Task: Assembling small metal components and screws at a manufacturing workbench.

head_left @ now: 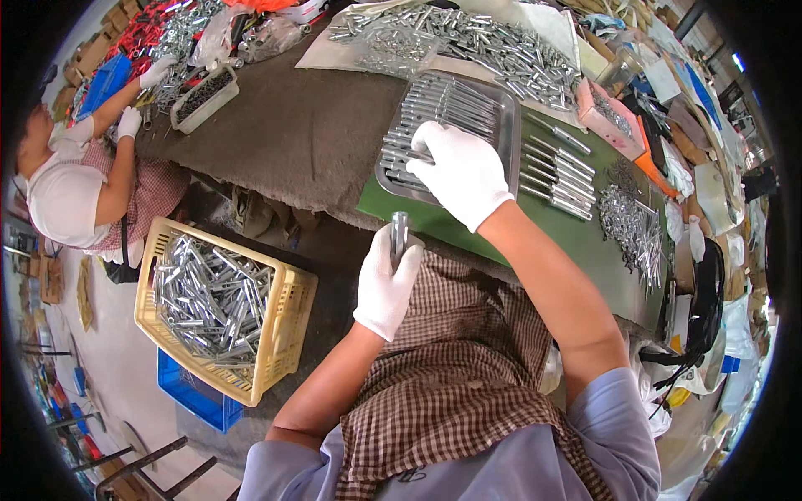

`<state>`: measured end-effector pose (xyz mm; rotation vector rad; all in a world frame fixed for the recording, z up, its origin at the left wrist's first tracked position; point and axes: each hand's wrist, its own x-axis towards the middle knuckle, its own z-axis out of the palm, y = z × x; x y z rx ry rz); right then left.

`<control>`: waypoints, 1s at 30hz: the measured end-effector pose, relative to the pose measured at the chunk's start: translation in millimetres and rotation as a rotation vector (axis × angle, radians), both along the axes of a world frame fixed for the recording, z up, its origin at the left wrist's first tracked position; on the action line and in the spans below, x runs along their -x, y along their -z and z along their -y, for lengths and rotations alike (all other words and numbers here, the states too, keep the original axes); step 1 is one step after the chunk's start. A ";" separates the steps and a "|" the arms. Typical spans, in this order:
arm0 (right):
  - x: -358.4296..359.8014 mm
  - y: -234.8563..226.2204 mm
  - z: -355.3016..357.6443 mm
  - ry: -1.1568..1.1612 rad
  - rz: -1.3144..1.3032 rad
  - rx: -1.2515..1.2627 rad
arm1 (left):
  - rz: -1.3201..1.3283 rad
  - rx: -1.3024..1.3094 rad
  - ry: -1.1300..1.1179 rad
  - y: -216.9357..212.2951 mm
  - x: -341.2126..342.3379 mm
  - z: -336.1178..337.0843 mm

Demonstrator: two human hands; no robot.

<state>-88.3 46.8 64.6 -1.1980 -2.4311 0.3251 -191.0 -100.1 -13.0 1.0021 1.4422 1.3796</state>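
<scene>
My left hand (387, 284), in a white glove, is closed round a short shiny metal tube (399, 227) held upright, its upper end standing above the fingers. White-gloved too, my right hand (464, 171) is over the front part of a steel tray (513, 138). Its thumb and forefinger are apart, close to the ends of metal rods (447, 104) lying in rows in the tray; its other fingers are hidden. Right of the tray, several metal rods with thin dark ends (560, 179) lie side by side on a green mat (535, 230).
A yellow plastic basket (292, 321) full of metal tubes stands at the lower left, above a blue crate (200, 397). Loose tubes (510, 54) are heaped behind the tray. Small parts (631, 234) lie at the mat's right; a pink bin (614, 121) is beyond. Far left, another person (92, 179) works.
</scene>
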 end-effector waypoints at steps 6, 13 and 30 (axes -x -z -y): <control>-11.3 2.8 -1.0 -0.111 -0.209 -0.030 | -0.270 -0.045 0.058 1.5 -3.0 1.9; -77.0 -51.8 58.1 -0.054 -0.865 0.381 | -0.175 -0.175 0.233 -30.3 -22.2 10.9; -135.0 -26.6 113.8 0.051 -1.019 0.353 | -0.159 -0.363 0.485 -42.6 -66.6 8.4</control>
